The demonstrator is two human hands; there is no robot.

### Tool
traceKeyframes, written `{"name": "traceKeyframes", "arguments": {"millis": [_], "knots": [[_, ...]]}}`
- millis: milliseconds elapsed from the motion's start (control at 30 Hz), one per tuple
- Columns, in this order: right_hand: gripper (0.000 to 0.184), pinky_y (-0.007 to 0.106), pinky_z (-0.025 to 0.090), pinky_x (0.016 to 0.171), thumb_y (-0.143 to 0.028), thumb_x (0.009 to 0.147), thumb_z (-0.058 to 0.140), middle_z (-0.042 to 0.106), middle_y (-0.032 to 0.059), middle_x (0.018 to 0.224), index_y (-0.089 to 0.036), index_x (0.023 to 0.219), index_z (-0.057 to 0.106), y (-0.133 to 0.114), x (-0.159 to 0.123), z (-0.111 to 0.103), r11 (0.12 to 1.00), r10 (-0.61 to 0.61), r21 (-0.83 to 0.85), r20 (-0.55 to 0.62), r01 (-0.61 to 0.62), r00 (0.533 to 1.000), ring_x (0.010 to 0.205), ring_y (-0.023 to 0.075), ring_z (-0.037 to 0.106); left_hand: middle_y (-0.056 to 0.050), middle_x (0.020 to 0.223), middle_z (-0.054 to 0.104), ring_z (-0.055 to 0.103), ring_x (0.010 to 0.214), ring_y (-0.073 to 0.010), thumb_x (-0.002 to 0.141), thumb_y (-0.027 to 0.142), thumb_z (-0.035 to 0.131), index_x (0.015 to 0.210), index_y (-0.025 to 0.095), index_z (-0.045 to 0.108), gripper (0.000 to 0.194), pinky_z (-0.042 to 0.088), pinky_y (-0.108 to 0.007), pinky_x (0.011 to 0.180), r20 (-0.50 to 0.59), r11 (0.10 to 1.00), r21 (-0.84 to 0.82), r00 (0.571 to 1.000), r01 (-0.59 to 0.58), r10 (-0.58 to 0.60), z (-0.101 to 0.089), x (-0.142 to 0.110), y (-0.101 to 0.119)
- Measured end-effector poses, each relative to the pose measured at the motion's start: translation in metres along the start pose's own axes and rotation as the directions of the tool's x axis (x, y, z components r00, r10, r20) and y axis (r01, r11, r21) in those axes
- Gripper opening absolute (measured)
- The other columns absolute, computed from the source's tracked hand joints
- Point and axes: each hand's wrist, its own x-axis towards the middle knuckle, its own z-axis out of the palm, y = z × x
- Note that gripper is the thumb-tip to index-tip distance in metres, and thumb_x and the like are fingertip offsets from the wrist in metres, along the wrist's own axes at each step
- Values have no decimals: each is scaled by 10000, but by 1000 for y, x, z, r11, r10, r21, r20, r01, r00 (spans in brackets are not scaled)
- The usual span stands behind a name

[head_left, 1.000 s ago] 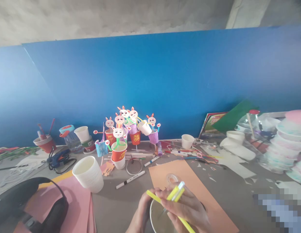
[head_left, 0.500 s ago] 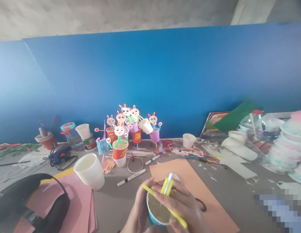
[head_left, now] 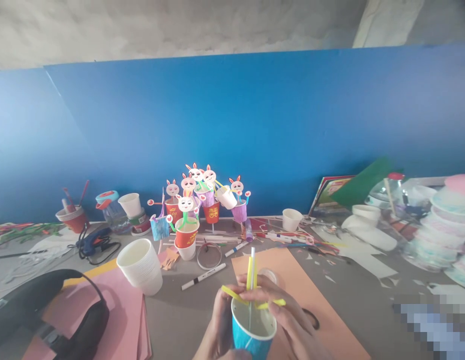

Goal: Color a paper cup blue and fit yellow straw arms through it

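A blue-coloured paper cup is tilted so that its open mouth faces me. My left hand wraps round the cup's left side, thumb low on its front. A thin pale straw rises out of the cup. Bent yellow strips that look like pipe cleaner stand beside the straw and spread to both sides over the rim. My right hand reaches over the cup's right rim with its fingers closed at the yellow pipe cleaner. Parts of the fingertips are hidden behind the strips.
Rabbit-faced cup figures stand at the back. Left are stacked white cups, pink paper and a black headset-like object. An orange sheet lies under my hands. A marker lies nearby; coloured bowls are stacked right.
The cup has tipped toward me and shifted slightly right, showing more of its blue side. The straw and yellow strips now stand more upright. My right hand has moved off the cup's mouth toward its right rim.
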Motion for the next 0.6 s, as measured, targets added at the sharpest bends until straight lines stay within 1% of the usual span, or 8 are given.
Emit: {"name": "traceKeyframes", "arguments": {"millis": [100, 200, 300, 367, 433, 467, 533, 600], "knots": [[330, 430, 529, 1056, -445, 1023, 499, 583, 61, 1470, -339, 1247, 717, 0, 4, 1, 997, -31, 73, -54, 35, 998, 1374, 317, 525, -65, 1374, 534, 400, 1386, -379, 777, 299, 768, 1304, 372, 538, 581, 220, -584, 1134, 20, 999, -47, 1000, 12, -11, 5, 3, 4], [324, 363, 595, 958, -446, 978, 591, 524, 79, 1506, -345, 1271, 687, -2, 8, 3, 994, -28, 97, -124, 40, 992, 1336, 315, 563, -66, 1298, 578, 466, 1317, -361, 788, 321, 759, 1287, 359, 537, 547, 259, -557, 1107, 11, 999, -48, 1000, 12, -12, 11, 6, 7], [281, 319, 603, 931, -450, 957, 623, 560, 85, 1455, -336, 1194, 721, -9, 12, 1, 998, -27, 56, -181, 38, 983, 1322, 302, 573, -77, 1261, 595, 505, 1268, -363, 768, 344, 775, 1278, 320, 537, 563, 289, -537, 1083, -22, 999, -30, 1000, 18, -19, 11, 7, 7], [241, 304, 601, 928, -454, 961, 617, 604, 81, 1405, -323, 1113, 750, -16, 14, -4, 1000, 10, 14, -202, -8, 979, 1307, 294, 586, -76, 1225, 612, 516, 1250, -366, 750, 364, 796, 1261, 317, 542, 573, 304, -525, 1069, -38, 1000, -9, 999, 0, 0, 8, 8, 5], [224, 288, 625, 862, -448, 971, 601, 655, 84, 1332, -308, 1052, 757, -25, 17, -12, 998, 50, -19, -235, -56, 971, 1242, 285, 635, -74, 1215, 615, 522, 1239, -369, 745, 385, 809, 1258, 328, 541, 581, 314, -516, 1060, -54, 999, 20, 998, -42, 43, 5, 8, 0], [213, 285, 633, 828, -436, 974, 596, 684, 86, 1274, -300, 1016, 754, -31, 20, -15, 998, 32, -52, -243, -46, 970, 1184, 278, 667, -73, 1223, 609, 523, 1236, -370, 750, 393, 810, 1262, 332, 541, 581, 315, -516, 1062, -64, 997, 37, 996, -67, 69, 3, 9, -3], [163, 291, 628, 801, -368, 971, 600, 733, 76, 1108, -282, 937, 734, -44, 26, -20, 983, -88, -177, -202, 52, 975, 1060, 254, 708, -74, 1241, 595, 519, 1238, -370, 763, 408, 806, 1272, 328, 546, 578, 306, -523, 1075, -80, 989, 90, 989, -116, 123, -3, 9, -10], [128, 297, 605, 786, -244, 957, 588, 740, 43, 951, -264, 896, 699, -58, 35, -20, 923, -210, -343, -64, 177, 976, 920, 218, 712, -74, 1220, 601, 513, 1236, -373, 752, 479, 808, 1258, 306, 570, 585, 296, -529, 1091, -93, 975, 156, 980, -159, 175, -11, 9, -19]]}}
